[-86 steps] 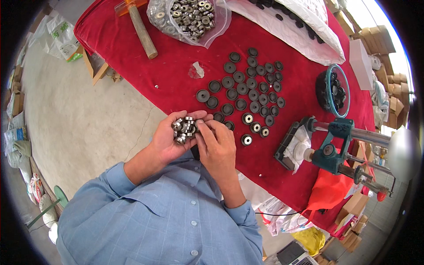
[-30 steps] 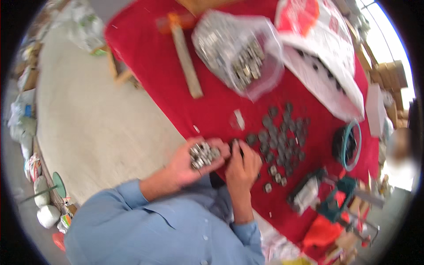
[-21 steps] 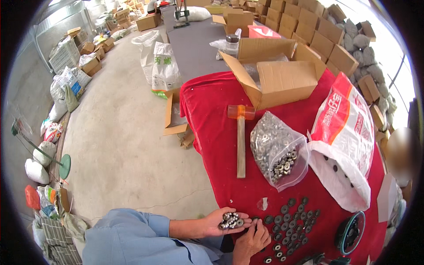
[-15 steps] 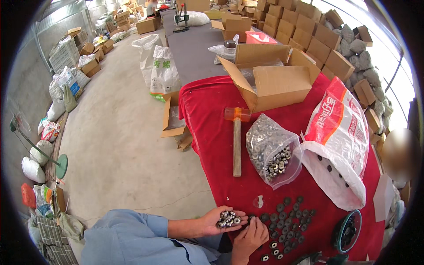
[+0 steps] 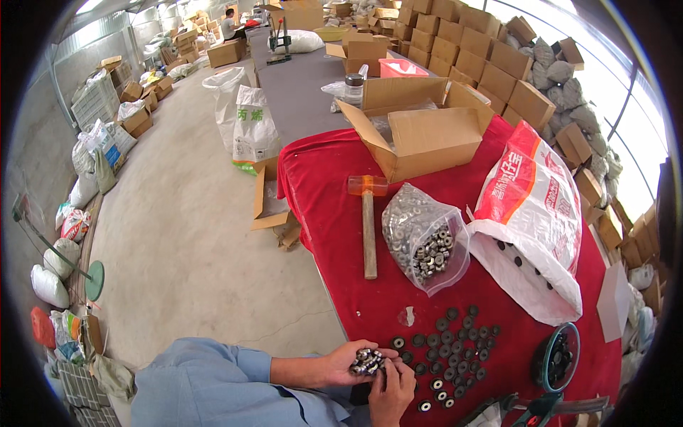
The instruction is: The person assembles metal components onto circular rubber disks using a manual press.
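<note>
Here I am at the red-covered desk (image 5: 336, 238), my left grip (image 5: 343, 365) palm up, cupped under a heap of shiny metal rings (image 5: 367, 361). The fingers lie loosely spread, making a dish, and I'd say that hollow is what keeps such small round pieces from rolling off! Right up against it sits my right grip (image 5: 393, 396), fingertips bent in together at the edge of the heap; whether they pinch a ring I cannot tell, as the back of the hand covers the spot. Both are low over the near edge, so the reach to the cloth is short.

Now look at the black discs (image 5: 445, 351): lying flat, loosely bunched but mostly in one layer, which leaves their middles easy to get at. A few nearer me, these ringed discs (image 5: 440, 396), show bright metal centres. Farther off, the clear bag (image 5: 402, 226) lies with its mouth toward me, handy for scooping more rings, and the white-and-red sack (image 5: 530, 231) gapes this way too, dark pieces showing inside. The mallet (image 5: 368, 231) rests left of the bag, handle pointing my way, ready to grab!
</note>
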Demonstrator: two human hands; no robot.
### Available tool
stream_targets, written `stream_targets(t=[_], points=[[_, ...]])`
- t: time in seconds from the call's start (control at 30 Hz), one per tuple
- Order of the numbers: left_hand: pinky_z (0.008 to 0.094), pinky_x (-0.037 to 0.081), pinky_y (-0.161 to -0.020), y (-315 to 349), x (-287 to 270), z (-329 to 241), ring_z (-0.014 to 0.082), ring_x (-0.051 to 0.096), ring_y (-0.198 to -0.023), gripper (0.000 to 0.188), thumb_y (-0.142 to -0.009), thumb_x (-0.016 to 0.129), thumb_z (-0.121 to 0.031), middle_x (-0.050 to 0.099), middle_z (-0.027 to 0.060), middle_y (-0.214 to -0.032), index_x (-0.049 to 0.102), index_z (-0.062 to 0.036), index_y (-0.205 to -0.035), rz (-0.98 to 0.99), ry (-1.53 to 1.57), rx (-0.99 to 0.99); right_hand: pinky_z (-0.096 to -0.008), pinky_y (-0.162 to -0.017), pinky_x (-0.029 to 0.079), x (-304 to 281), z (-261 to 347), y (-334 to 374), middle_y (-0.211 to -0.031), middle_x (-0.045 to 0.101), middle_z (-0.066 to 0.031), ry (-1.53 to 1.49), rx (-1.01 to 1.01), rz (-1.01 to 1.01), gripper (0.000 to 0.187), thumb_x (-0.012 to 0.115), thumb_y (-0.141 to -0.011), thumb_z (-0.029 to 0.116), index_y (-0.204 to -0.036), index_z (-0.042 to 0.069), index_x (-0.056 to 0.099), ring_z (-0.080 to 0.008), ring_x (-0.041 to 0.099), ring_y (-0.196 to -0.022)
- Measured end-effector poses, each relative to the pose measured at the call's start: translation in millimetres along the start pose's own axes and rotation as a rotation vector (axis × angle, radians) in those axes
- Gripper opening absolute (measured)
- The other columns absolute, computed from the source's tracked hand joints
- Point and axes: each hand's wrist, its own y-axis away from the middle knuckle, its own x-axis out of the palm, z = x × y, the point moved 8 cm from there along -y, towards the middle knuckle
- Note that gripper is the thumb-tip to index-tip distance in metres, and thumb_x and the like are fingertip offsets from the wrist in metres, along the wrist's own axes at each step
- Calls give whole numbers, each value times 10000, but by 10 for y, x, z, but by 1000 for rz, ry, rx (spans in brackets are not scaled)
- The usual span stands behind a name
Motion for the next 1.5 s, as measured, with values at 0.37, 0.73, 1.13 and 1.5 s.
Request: stream_targets(t=[0.37, 0.73, 1.13, 1.5], points=[[522, 526, -1116, 62, 259, -193, 395, 579, -1374, 509, -1043, 489, -288, 600, 241, -1466, 593, 61, -1398, -395, -26, 81, -436, -892, 566, -658, -582, -155, -1069, 720, -166, 65, 220, -286, 222, 760, -878, -31, -1084, 31, 704, -365, 701, -1009], [509, 477, -1169, -38, 167, -182, 398, 554, -1403, 522, -1082, 442, -285, 556, 273, -1509, 551, 73, -1446, -483, 1, 13, -386, -838, 595, -584, -963, -207, -1102, 737, -117, 125, 330, -279, 268, 806, -850, -13, -1100, 56, 737, -291, 723, -1004], [483, 455, -1196, -34, 219, -182, 392, 532, -1424, 538, -1095, 413, -290, 540, 275, -1524, 537, 98, -1447, -434, 19, -40, -423, -897, 525, -348, -1182, -486, -1096, 719, -96, 310, 208, -208, 195, 770, -882, 28, -1073, 35, 735, -307, 688, -995], [468, 460, -1190, -21, 234, -180, 374, 545, -1417, 531, -1095, 411, -293, 562, 264, -1510, 564, 91, -1428, -507, -81, -41, -439, -965, 462, -216, -1048, -347, -1269, 656, -84, 585, 200, -41, 330, 676, -898, 37, -1223, 50, 733, -299, 616, -1130]])
